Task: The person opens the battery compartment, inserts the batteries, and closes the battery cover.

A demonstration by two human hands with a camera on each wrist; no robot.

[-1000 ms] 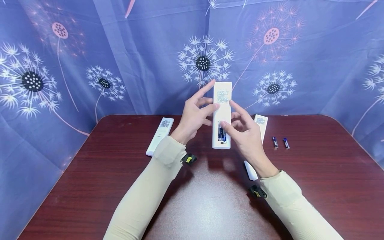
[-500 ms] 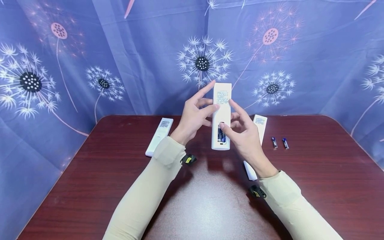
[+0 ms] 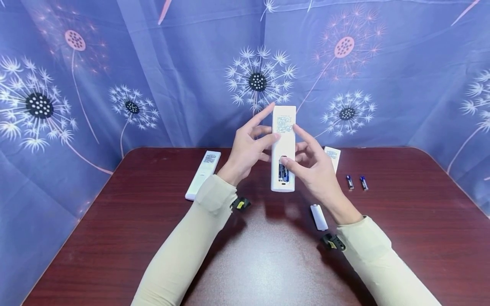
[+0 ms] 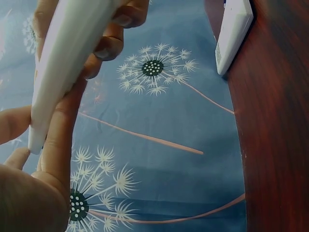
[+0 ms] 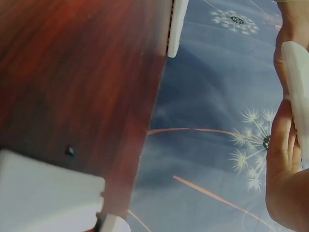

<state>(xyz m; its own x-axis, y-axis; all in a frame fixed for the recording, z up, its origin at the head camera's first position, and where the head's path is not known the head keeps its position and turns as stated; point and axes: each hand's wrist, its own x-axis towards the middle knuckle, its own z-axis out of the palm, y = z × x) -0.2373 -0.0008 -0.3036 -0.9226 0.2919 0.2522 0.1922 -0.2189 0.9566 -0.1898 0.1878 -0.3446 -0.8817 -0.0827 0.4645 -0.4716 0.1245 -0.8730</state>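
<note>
**Remote held upright over the tabletop, spare parts to both sides**

Your left hand (image 3: 246,148) grips the white remote (image 3: 283,146) from its left side, thumb across the back and fingers curled behind it, so the remote stands upright above the far middle of the tabletop (image 3: 268,263). Your right hand (image 3: 315,174) comes in from the right, its fingers curled behind the remote and the thumb tip pressing at the top of the open battery bay, where two batteries in the bay (image 3: 282,172) show.

Below your right wrist a small white battery cover (image 3: 318,216) lies flat on the wood. A second remote (image 3: 203,174) lies to the left of your left forearm, well apart from the hands. A third remote (image 3: 332,156) lies behind your right hand, partly hidden by it. Two loose batteries (image 3: 357,182) lie side by side further right, apart from each other.

The wide near half of the tabletop between your sleeves is bare wood. The far edge runs close behind the hands, against a blue dandelion-print cloth (image 3: 153,76).
</note>
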